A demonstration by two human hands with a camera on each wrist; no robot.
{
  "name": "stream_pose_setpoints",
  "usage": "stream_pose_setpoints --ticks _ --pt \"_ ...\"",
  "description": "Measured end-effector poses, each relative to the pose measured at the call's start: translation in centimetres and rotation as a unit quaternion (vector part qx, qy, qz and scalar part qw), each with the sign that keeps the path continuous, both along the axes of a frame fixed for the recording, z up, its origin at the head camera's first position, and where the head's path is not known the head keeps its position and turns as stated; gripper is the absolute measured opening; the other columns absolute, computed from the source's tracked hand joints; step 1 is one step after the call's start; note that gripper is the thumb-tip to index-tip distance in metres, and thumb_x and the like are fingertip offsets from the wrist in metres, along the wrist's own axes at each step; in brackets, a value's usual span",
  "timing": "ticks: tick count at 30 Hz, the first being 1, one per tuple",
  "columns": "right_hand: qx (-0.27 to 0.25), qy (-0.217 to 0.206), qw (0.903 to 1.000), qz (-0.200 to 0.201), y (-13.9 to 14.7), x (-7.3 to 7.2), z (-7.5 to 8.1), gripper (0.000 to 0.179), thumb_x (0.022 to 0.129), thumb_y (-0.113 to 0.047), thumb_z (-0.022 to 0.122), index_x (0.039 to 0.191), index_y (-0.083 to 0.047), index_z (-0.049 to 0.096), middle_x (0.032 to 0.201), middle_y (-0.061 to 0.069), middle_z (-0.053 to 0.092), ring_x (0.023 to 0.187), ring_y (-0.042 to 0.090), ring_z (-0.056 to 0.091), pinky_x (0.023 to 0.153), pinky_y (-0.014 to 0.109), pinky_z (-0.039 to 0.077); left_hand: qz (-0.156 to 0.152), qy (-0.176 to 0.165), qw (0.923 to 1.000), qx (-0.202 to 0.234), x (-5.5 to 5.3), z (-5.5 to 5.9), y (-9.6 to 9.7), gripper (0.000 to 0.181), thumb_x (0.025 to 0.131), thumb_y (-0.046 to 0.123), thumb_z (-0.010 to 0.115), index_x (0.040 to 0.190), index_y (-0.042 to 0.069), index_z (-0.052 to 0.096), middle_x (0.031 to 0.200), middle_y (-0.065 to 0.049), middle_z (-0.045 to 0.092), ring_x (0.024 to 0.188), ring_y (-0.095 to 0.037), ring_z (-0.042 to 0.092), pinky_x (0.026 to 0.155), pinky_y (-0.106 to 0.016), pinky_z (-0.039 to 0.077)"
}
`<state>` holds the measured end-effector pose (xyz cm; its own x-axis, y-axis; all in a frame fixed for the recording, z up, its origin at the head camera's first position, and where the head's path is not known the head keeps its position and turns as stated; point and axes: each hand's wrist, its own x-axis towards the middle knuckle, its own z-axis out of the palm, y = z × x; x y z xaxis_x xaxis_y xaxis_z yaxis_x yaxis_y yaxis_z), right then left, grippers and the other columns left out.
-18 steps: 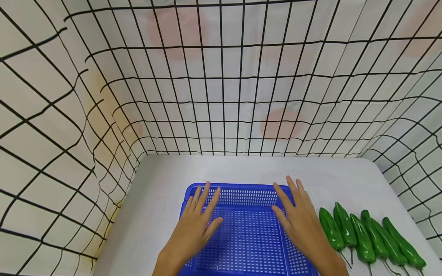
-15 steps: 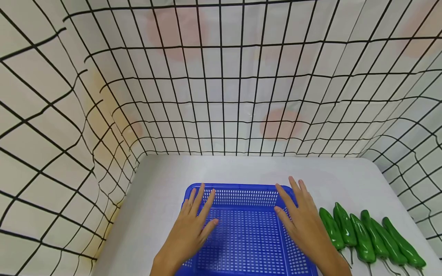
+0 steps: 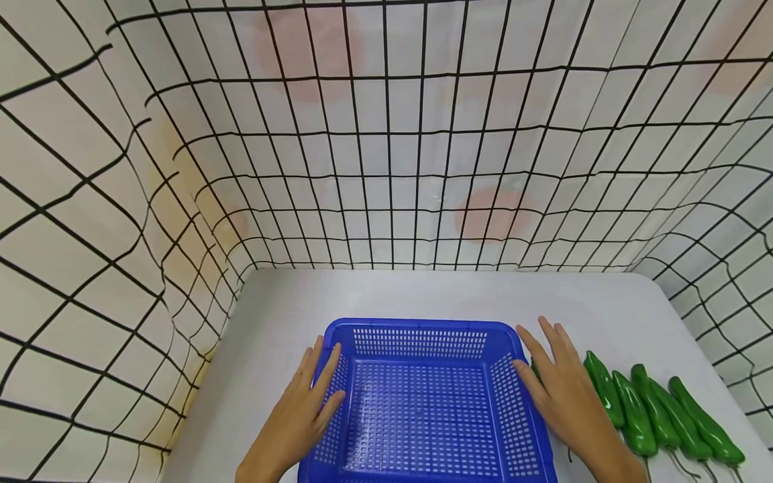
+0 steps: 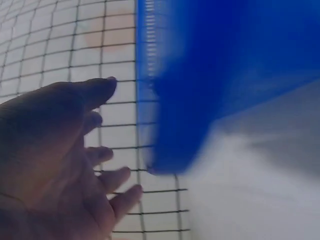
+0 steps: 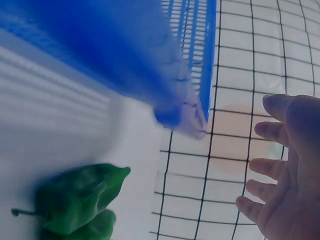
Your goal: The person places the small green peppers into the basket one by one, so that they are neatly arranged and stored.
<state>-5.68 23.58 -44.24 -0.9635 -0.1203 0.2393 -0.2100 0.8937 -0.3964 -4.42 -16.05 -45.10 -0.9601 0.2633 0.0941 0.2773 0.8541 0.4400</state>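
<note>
A blue plastic basket with slotted walls and a perforated bottom stands on the white table, nothing inside it. At its left rim is my left hand, fingers extended and spread, holding nothing. My right hand is likewise spread at the right rim, overlapping the nearest green pepper in the head view. In the left wrist view the left hand appears beside the blurred blue basket, with a gap between them. The right wrist view has the right hand apart from the basket wall.
Several green peppers with thin stems lie in a row on the table to the right of the basket. White walls with a black grid enclose the white table at the back and both sides.
Both hands have moved outward from over the basket to its sides, left hand leftward and right hand rightward. The basket and the peppers have stayed in place.
</note>
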Motion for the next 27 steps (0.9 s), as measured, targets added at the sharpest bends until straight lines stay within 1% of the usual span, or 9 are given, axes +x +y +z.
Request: stream_pose_setpoints --ticks 3,5,8,10,12,16,19,23,27 --pt "-0.007 -0.011 0.9999 -0.008 0.7 0.1 -0.4 0.054 0.103 -0.028 0.051 0.153 -0.011 0.038 0.158 0.027 0.023 0.145 0.051 0.014 0.106 0.077 0.017 0.009 -0.015 0.9996 0.023 0.0 -0.9 -0.4 0.07 0.101 0.032 0.056 0.16 0.023 0.02 0.167 -0.006 0.006 0.147 -0.039 0.023 0.105 -0.065 0.035" --pt "-0.016 -0.011 0.9998 -0.008 1.2 0.1 -0.8 0.054 0.103 -0.022 0.052 0.153 -0.01 0.038 0.156 0.028 0.025 0.142 0.054 0.019 0.103 0.078 0.021 0.02 -0.02 0.9987 0.041 -0.1 -1.5 -0.6 0.067 0.102 0.032 0.055 0.16 0.021 0.023 0.166 -0.006 0.009 0.144 -0.039 0.03 0.103 -0.063 0.038" --pt "-0.032 -0.01 0.9994 -0.006 1.9 0.0 -1.5 0.056 0.099 -0.011 0.056 0.152 -0.009 0.038 0.153 0.031 0.027 0.136 0.058 0.025 0.097 0.08 0.026 0.033 -0.015 0.9962 0.079 -0.2 -2.7 -0.9 0.061 0.103 0.029 0.053 0.158 0.018 0.029 0.165 -0.007 0.016 0.141 -0.039 0.036 0.102 -0.063 0.04" --pt "-0.037 -0.015 0.9992 -0.009 2.4 -0.1 -1.9 0.059 0.096 -0.006 0.059 0.152 -0.008 0.038 0.152 0.033 0.027 0.132 0.06 0.028 0.093 0.08 0.029 0.037 -0.001 0.9933 0.11 -0.2 -3.4 -1.1 0.056 0.104 0.024 0.051 0.156 0.015 0.033 0.164 -0.009 0.021 0.14 -0.039 0.038 0.101 -0.063 0.041" --pt "-0.039 -0.026 0.9988 -0.013 2.8 -0.1 -2.3 0.061 0.094 -0.004 0.061 0.151 -0.006 0.039 0.15 0.035 0.027 0.129 0.06 0.032 0.089 0.08 0.032 0.038 0.014 0.9887 0.145 -0.3 -4.0 -1.1 0.052 0.105 0.019 0.049 0.155 0.012 0.036 0.162 -0.01 0.025 0.138 -0.04 0.04 0.1 -0.064 0.041" --pt "-0.044 -0.067 0.9965 -0.024 3.6 -0.3 -3.1 0.063 0.093 -0.005 0.062 0.151 -0.003 0.037 0.147 0.039 0.028 0.123 0.06 0.037 0.085 0.078 0.037 0.039 0.035 0.9764 0.21 -0.4 -5.1 -0.9 0.049 0.103 0.006 0.046 0.152 0.008 0.04 0.157 -0.013 0.031 0.135 -0.04 0.045 0.1 -0.063 0.042" --pt "-0.046 -0.101 0.9933 -0.031 4.0 -0.7 -3.6 0.063 0.093 -0.008 0.062 0.15 0.0 0.035 0.144 0.04 0.03 0.122 0.061 0.037 0.087 0.078 0.037 0.052 0.042 0.9677 0.243 -0.4 -5.5 -0.6 0.051 0.1 -0.003 0.044 0.15 0.008 0.043 0.154 -0.015 0.035 0.132 -0.037 0.048 0.099 -0.059 0.046" --pt "-0.047 -0.134 0.989 -0.039 4.4 -1.0 -4.6 0.063 0.093 -0.009 0.063 0.148 0.003 0.035 0.139 0.041 0.033 0.123 0.063 0.035 0.09 0.077 0.035 0.076 0.035 0.9582 0.274 -0.2 -5.7 -0.4 0.056 0.095 -0.007 0.043 0.149 0.011 0.046 0.151 -0.012 0.04 0.13 -0.033 0.05 0.096 -0.056 0.049" --pt "-0.046 -0.155 0.9856 -0.049 4.7 -1.3 -5.9 0.062 0.092 -0.01 0.064 0.146 0.006 0.038 0.135 0.042 0.035 0.122 0.062 0.037 0.092 0.076 0.036 0.088 0.012 0.9503 0.298 -0.1 -5.8 -0.4 0.057 0.096 -0.006 0.042 0.149 0.016 0.046 0.148 -0.008 0.042 0.129 -0.034 0.051 0.096 -0.057 0.05"
